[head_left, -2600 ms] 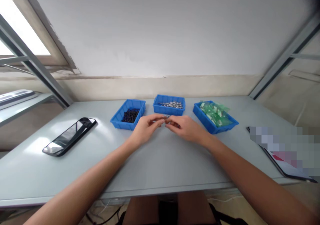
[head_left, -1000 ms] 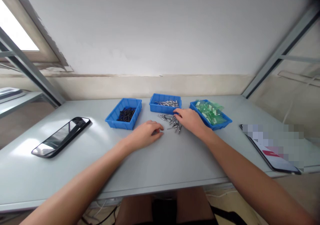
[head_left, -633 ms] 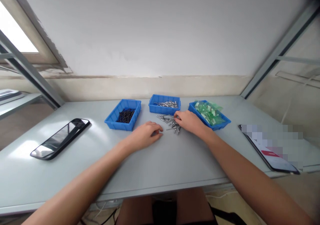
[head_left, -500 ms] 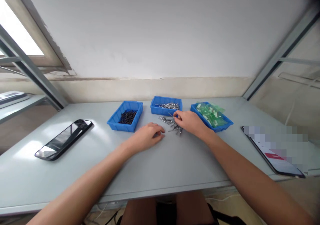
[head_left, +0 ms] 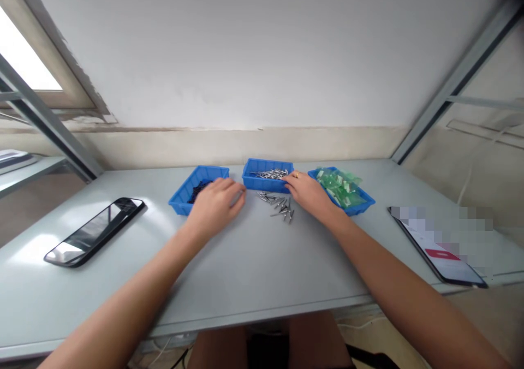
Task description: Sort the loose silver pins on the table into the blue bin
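My left hand (head_left: 216,202) is over the front right side of the left blue bin (head_left: 180,197), fingers loosely bent and thumb apart, with nothing seen in it. It partly covers the dark screws (head_left: 196,190) in that bin. My right hand (head_left: 307,190) has its fingers drawn together at the right front corner of the middle blue bin (head_left: 262,183), which holds silver rivets (head_left: 272,174). What its fingertips hold, if anything, is hidden. A loose pile of similar silver rivets (head_left: 281,205) lies on the table in front of that bin, between my hands.
A third blue bin (head_left: 362,208) at the right holds green plastic packets (head_left: 341,186). One dark-screened phone (head_left: 96,232) lies at the left, and a lit tablet or phone (head_left: 438,251) at the right. Metal posts (head_left: 434,90) frame the grey table (head_left: 262,271) before the wall.
My left hand has moved left and up from beside the rivet pile to the left bin. My right hand, earlier pinching a rivet over the pile, has shifted up to the middle bin's corner.
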